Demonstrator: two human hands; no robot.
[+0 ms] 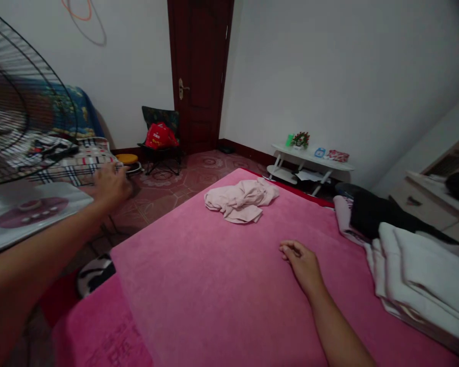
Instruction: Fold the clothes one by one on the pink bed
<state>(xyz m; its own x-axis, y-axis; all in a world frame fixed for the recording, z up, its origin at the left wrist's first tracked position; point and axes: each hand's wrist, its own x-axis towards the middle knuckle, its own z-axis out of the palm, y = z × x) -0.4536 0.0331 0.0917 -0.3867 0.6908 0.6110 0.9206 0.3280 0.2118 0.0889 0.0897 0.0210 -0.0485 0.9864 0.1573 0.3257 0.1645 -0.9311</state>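
Note:
My left hand (110, 184) reaches out to the left over the floor, toward a checked bedspread (71, 165) and a fan's base panel (26, 211); its fingers are turned away, so what they hold, if anything, is hidden. On the pink bed cover (199, 285) rests my right hand (300, 262), fingers curled loosely under, nothing visible in it. A crumpled pale pink cloth (240, 200) lies farther up the cover, apart from both hands.
Folded white towels (416, 275) and a black garment (382, 214) lie at the bed's right edge. A standing fan's grille (19, 102) fills the left. A chair with a red bag (160, 136), a dark door (201, 71) and a low white table (309, 160) stand beyond.

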